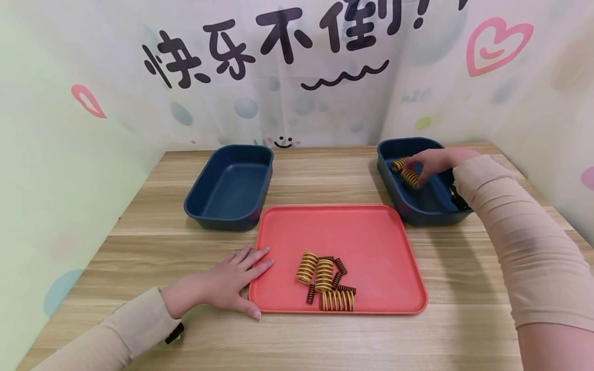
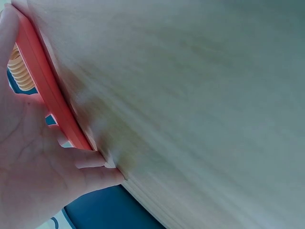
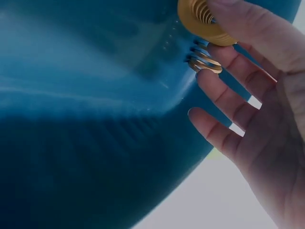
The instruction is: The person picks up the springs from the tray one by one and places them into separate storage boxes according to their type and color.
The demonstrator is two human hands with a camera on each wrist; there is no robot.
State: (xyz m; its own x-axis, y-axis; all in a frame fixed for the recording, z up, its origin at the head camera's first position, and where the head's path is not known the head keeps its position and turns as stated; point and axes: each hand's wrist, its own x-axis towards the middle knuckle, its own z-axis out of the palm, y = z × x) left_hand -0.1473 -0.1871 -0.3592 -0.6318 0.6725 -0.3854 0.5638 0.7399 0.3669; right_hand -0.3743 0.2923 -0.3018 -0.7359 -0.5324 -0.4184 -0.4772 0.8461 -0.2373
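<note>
In the right blue bin, my right hand pinches a yellow coil spring between thumb and index finger. The right wrist view shows that spring end-on, the other fingers loosely extended. Just behind it in the bin lies a second yellow spring. My left hand rests with spread fingers on the left edge of the red tray. Three yellow springs lie on the tray near its front, with several small dark springs among and beside them.
Another blue bin with nothing visible inside stands at the back left, behind the tray's left corner. A printed cloth hangs behind the wooden table. The right bin's raised walls surround the right hand's fingers.
</note>
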